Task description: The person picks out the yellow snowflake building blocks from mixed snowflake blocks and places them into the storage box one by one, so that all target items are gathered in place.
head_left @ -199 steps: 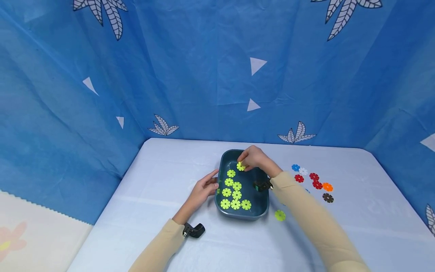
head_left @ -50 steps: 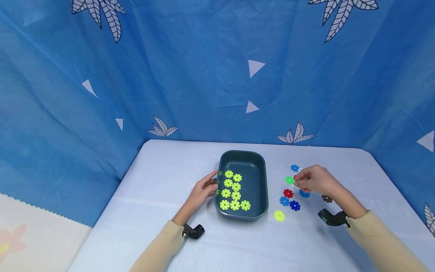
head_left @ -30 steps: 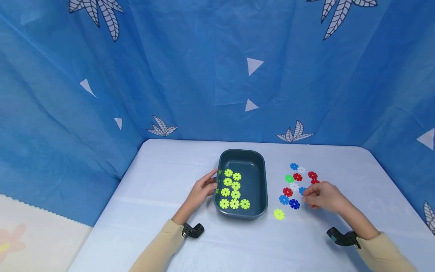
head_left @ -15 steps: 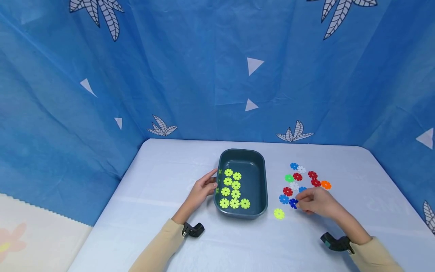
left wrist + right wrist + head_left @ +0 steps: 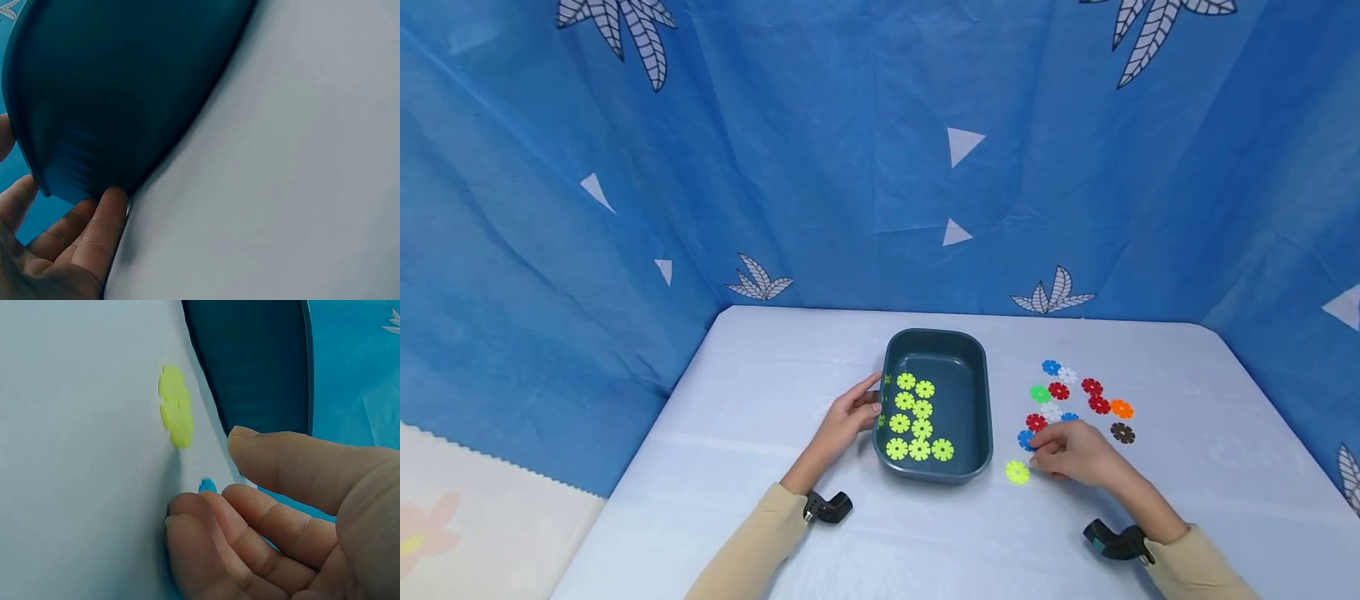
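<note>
A dark teal plastic box [image 5: 932, 480] stands mid-table with several yellow flower-shaped discs [image 5: 920, 450] on its floor, mostly toward its left side. My left hand [image 5: 842, 421] rests against the box's left wall; in the left wrist view its fingertips [image 5: 111, 203] touch the outer wall. To the right of the box, my right hand [image 5: 1075, 454] is low over the table, thumb apart from the loosely bent fingers, nothing between them. Just beyond its fingertips lies a lone yellow disc [image 5: 1017, 472]. A light blue disc [image 5: 1026, 440] is partly covered by its index finger.
Red [image 5: 1036, 422], white [image 5: 1051, 412], green [image 5: 1040, 394] and other blue discs [image 5: 1051, 367] lie scattered right of the box. Farther right are an orange disc [image 5: 1122, 409] and a brown disc [image 5: 1123, 432]. A blue patterned cloth [image 5: 880, 167] hangs behind the table.
Earlier the right hand placed a yellow disc in the box, then moved to the scattered discs. Now it has shifted left toward the lone yellow disc, covering the dark blue one. Left hand unchanged.
</note>
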A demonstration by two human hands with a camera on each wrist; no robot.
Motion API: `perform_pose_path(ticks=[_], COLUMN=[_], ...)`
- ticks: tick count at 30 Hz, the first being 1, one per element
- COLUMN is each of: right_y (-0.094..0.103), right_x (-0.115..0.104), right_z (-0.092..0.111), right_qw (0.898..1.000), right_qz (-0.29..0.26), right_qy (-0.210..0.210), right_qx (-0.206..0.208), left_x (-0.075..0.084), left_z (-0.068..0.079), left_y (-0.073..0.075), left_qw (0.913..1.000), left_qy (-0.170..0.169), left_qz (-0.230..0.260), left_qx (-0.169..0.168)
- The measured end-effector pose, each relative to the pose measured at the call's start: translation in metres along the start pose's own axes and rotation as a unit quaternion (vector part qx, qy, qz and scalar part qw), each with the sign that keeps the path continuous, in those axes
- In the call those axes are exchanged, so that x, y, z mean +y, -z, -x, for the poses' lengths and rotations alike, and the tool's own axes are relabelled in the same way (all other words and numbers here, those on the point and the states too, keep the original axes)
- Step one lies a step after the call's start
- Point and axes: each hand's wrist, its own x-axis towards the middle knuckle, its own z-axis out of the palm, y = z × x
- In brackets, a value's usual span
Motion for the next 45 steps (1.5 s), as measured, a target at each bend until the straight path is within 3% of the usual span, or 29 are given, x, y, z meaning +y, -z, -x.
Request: perform_pose_path(ticks=[8,27,37,45], right_y=[-0.011,-0.019,-0.022,-0.022], right_x=[-0.006,-0.016,-0.02,-0.027], right_z=[-0.002,-0.006,-0.003,-0.005], right_qw=[0.999,0.994,0.994,0.993], right_qz=[0.009,0.069,0.086,0.105], right_qy=[0.034,0.083,0.063,0.042], right_qx=[0.004,-0.031,-0.016,-0.032], left_x=[0.0,-0.001,-0.001,-0.004], left_z=[0.0,0.0,0.001,0.0], left_y=[-0.001,0.0,-0.001,0.0], left_qw=[1.0,1.0,1.0,1.0], left_qy=[-0.005,0.006,0.001,0.001], left_qz=[-0.005,0.0,0.0,0.001], left_qx=[-0.002,0.006,0.003,0.002])
